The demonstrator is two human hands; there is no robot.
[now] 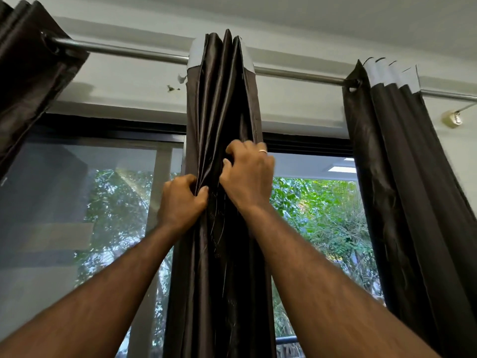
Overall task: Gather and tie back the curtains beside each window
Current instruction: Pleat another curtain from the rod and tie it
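We look up at the middle curtain (222, 104), bunched into narrow folds and hanging from the rod (124, 50) in front of the window (90, 202). Our left hand (182, 201) grips the folds at their left edge, fingers curled into the cloth and thumb pressed on the front. Our right hand (249, 174), with a ring (262, 151) on one finger, sits just above it and pinches the folds from the right, fingertips dug in. The two hands nearly touch. A left curtain (28, 73) hangs bunched at the upper left, well apart; a right curtain (402, 177) hangs gathered beyond the right pane. Leaves (322, 215) show through the glass. A small wall fitting (452, 118) sits right of the right curtain.
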